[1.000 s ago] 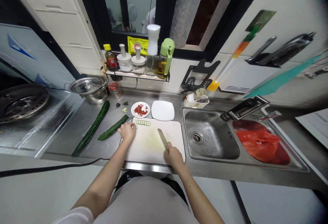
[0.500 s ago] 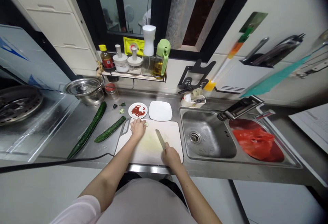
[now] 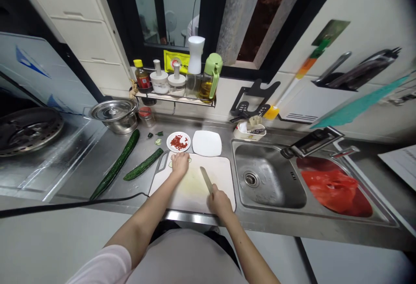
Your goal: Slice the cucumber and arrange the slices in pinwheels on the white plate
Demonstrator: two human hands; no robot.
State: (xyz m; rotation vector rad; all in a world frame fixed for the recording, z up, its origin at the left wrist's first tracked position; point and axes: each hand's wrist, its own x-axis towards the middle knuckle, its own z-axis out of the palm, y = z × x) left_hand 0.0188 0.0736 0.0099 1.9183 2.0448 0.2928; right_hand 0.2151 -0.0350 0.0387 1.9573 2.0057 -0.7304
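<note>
Slices of pale green cucumber point(image 3: 190, 160) with darker rims show on both sides of my left hand point(image 3: 180, 162), near the far edge of the white, rounded rectangular chopping board point(image 3: 221, 169). My left fingers lie over them, palm down; through this feed I cannot tell whether they pinch any slice or only cover it. My right hand I read better — that fist point(image 3: 221, 201) is closed around a slim, grey-bladed kitchen knife point(image 3: 206, 179) over the board's near right part.

The relation that counts: the slices lie left of the knife and beyond its tip, apart from the blade, and my left hand is clearly the nearer one. The blade's long axis slants away from me and leftward, tip toward the far side.

Just past the board I see a rounded-square white plate point(image 3: 207, 143) and a round white plate point(image 3: 168, 141) bearing small red pieces point(image 3: 177, 142). To the left, a shorter dark green cucumber point(image 3: 144, 164) lies beside the board — a longer dark green cucumber point(image 3: 117, 167) farther out, roughly parallel.
</note>
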